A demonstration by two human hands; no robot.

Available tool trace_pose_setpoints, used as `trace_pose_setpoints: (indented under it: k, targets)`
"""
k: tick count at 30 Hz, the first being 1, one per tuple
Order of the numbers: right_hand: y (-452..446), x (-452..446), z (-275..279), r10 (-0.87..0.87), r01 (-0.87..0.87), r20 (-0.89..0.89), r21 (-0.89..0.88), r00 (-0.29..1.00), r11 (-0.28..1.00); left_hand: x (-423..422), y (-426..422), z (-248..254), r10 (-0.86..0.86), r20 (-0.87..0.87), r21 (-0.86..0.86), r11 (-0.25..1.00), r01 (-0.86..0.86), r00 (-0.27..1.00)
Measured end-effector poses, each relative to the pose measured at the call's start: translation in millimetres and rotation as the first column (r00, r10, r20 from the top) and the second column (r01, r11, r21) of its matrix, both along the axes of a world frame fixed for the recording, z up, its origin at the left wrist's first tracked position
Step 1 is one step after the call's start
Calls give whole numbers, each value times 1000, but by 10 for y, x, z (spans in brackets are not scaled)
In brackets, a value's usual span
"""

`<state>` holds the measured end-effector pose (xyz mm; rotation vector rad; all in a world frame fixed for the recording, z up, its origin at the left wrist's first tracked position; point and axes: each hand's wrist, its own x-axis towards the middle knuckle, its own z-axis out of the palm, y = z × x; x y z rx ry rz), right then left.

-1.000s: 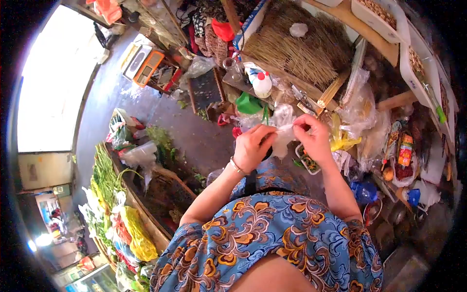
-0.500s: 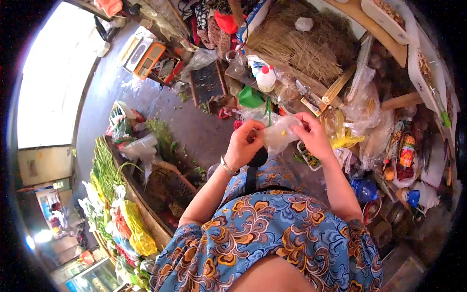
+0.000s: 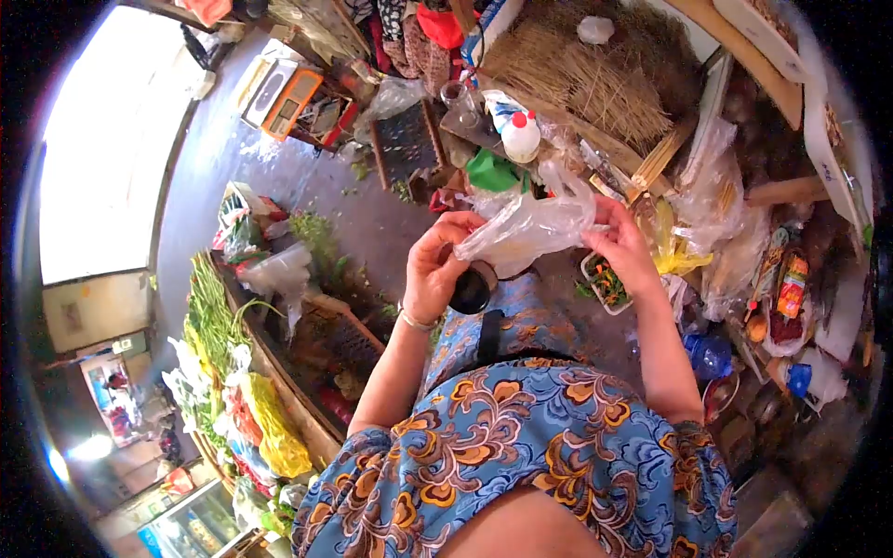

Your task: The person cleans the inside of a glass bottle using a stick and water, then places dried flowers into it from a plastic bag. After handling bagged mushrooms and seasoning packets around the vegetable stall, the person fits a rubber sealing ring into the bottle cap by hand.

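- Nearest, the patterned shirt (image 3: pixel 521 418) fills the lower middle, with a bare forearm reaching forward on either side.
- The left hand (image 3: pixel 435 272) holds one end of the bag (image 3: pixel 532 231), thumb and fingers drawn to a narrow pinch at its edge.
- The right hand (image 3: pixel 625 249) holds the opposite end, fingers narrow on the film; some fingertips are hard to make out.
- The bag, thin and see-through, spans the gap between the hands, above the floor (image 3: pixel 386 251). A light pinch and a slow, even pull probably suit it; a hard tug could tear it.
- Just below the left hand is a dark round thing (image 3: pixel 472 288); whether they touch cannot be told.
- Close under the right hand, the tray's rim (image 3: pixel 617 310) makes a low sweep risky; the yellow bag (image 3: pixel 672 246) crowds that side.
- Past the bag, the green plastic (image 3: pixel 493 171) and bottle (image 3: pixel 521 139) limit forward reach.
- Leftward, the floor gives more room, up to the bench edge (image 3: pixel 302 395).
- Farther off lie straw (image 3: pixel 586 88) and a bright doorway (image 3: pixel 112 149).
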<state>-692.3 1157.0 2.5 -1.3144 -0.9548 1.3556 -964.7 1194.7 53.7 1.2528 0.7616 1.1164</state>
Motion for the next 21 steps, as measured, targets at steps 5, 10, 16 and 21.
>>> trace_pose_setpoints:
  k: [5,10,16,21]
  targets:
    - [16,-28,679,-260,114,508,300,821,947,-39,27,21,-29,-42,-15,999,29,999]
    - [179,-228,807,2,-251,540,387,842,887,-75,21,58,-154,15,-22,988,154,988]
    - [263,-424,829,511,-561,677,-171,531,810,-101,32,140,-163,40,9,987,162,986]
    - [177,-481,433,502,-660,647,2,574,751,-149,-10,42,-209,185,-97,969,229,960]
